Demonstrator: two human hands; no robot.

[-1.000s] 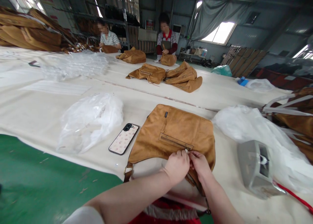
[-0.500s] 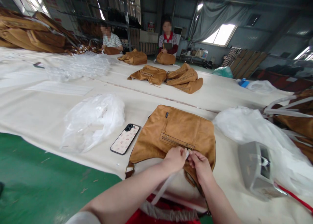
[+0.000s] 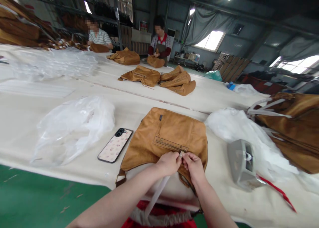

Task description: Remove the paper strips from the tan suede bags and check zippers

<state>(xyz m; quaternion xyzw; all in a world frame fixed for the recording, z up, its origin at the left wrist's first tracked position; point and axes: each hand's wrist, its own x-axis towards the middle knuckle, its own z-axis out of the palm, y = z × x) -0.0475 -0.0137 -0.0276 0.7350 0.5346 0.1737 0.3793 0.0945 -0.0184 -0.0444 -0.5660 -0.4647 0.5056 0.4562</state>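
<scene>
A tan leather bag [image 3: 169, 135] lies flat on the white table [image 3: 139, 102] in front of me, its zip pocket facing up. My left hand [image 3: 167, 163] and my right hand [image 3: 193, 166] meet at the bag's near edge, just below the zip pocket. Both are closed in a pinch on the end of a white strip [image 3: 156, 196] that hangs down toward my lap.
A phone [image 3: 115, 145] lies left of the bag, beside a heap of clear plastic bags [image 3: 74, 126]. A grey tool [image 3: 241, 163] and more plastic [image 3: 239, 130] sit to the right. More tan bags [image 3: 159, 77] lie farther back. Two people work at the far end.
The view has swung a little to the right. A white strip has come into sight below my hands, which stay pinched together at the bag's near edge.
</scene>
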